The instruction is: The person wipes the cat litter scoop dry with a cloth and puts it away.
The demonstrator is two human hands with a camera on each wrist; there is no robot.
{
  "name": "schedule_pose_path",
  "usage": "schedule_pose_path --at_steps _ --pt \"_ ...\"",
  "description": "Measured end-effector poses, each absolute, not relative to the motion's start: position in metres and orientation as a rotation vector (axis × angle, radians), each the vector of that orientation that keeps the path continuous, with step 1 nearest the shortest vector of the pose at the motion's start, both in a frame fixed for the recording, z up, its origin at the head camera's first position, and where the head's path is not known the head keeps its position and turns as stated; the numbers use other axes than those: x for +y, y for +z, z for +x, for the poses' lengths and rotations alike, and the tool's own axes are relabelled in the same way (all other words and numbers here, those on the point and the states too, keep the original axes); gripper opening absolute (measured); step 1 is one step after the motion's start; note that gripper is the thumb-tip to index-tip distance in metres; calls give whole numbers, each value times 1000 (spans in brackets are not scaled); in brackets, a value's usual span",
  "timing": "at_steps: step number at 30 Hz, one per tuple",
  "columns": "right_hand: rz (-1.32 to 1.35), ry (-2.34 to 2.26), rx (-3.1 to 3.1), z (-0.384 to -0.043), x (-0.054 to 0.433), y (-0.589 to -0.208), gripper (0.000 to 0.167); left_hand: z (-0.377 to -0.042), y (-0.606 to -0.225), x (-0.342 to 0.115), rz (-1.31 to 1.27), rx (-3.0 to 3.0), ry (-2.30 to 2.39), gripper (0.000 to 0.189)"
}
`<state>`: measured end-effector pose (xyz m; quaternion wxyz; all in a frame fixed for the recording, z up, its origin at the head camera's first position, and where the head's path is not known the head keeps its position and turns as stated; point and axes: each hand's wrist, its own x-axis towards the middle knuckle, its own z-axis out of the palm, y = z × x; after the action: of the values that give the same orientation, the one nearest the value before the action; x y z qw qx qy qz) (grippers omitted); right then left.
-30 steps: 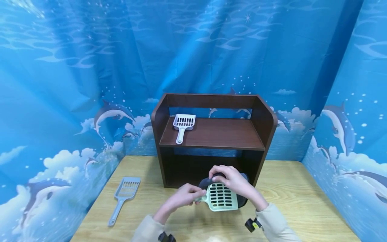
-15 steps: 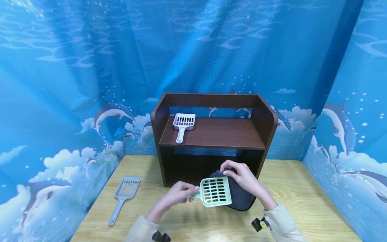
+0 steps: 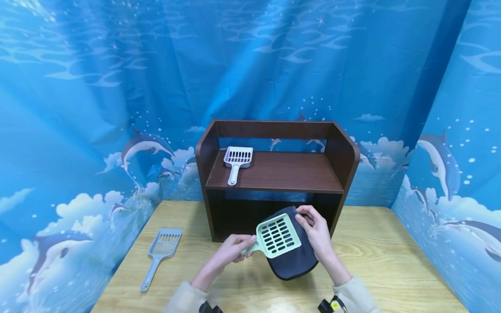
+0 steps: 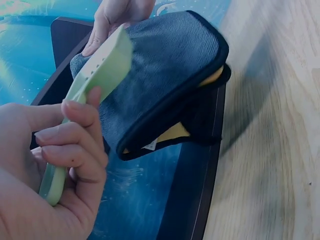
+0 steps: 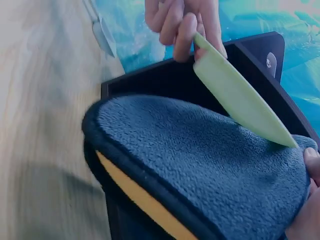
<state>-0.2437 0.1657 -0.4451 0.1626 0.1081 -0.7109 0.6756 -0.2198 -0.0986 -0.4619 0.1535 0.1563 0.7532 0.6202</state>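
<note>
My left hand [image 3: 235,248] grips the handle of a light green slotted litter scoop [image 3: 278,235], its fingers curled round the handle in the left wrist view. The scoop's head points right and lies over a folded dark grey cloth [image 3: 291,265]. My right hand [image 3: 316,230] pinches the cloth at its upper right corner, close to the scoop's far edge. The cloth hangs down from there, with a black border and a yellow-orange inner side [image 5: 145,200] showing between its folds. Both things are held in front of the shelf's lower compartment.
A dark brown two-tier shelf [image 3: 274,171] stands at the back of the wooden table [image 3: 375,252]. On its upper tier, at the left, lies a white litter scoop [image 3: 238,157]. A grey-blue litter scoop [image 3: 156,256] lies on the table at the left.
The right hand first drew the cloth off the scoop's upper edge to the right, then brought it back behind the scoop. The scoop has tilted, its far end turning upward.
</note>
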Motion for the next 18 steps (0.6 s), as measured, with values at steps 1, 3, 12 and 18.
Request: schedule_pose_path --at_steps 1,3,12,18 --pt "285 1950 -2010 -242 164 -446 17 -220 -462 -98 438 2158 1802 40" --pt "253 1972 -1991 -240 162 -448 18 -220 -462 -96 425 2159 1844 40" --pt "165 2075 -1915 -227 158 -460 21 -221 -462 -96 321 2147 1971 39" --pt "120 2106 -1882 -223 155 -459 23 -221 -461 -95 324 2110 1964 43"
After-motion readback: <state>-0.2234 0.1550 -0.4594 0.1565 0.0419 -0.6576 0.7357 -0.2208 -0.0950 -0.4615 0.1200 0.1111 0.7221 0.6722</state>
